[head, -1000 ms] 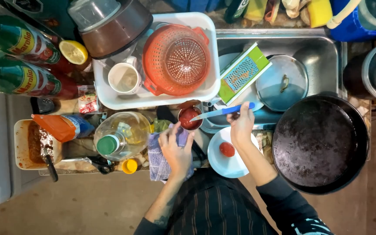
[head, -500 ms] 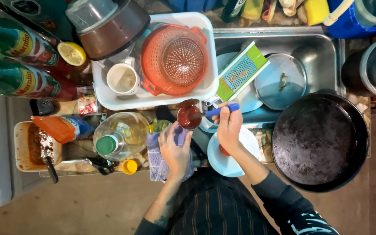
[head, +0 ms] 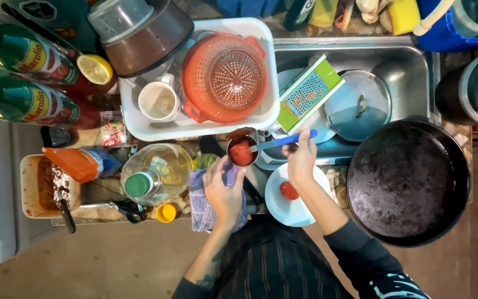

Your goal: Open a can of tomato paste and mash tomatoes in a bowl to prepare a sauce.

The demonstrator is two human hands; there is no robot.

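My left hand (head: 223, 187) steadies a small open can of red sauce (head: 242, 150) on the counter, resting on a bluish cloth (head: 206, 205). My right hand (head: 301, 159) grips a blue-handled utensil (head: 283, 140) whose tip dips into the can. Just below my right hand sits a white plate (head: 283, 207) with a dab of red sauce (head: 289, 190) on it.
A large black pan (head: 408, 182) lies right of the plate. The steel sink (head: 360, 61) holds a lid (head: 358, 105) and a green grater (head: 308, 94). A white tub (head: 145, 127) holds an orange colander (head: 225, 77) and a cup (head: 159, 101). An oil bottle (head: 153, 174) and sauce bottles (head: 23, 105) stand left.
My right hand moved up and left from over the plate, bringing the blue utensil's tip into the can. My left hand stayed by the can.
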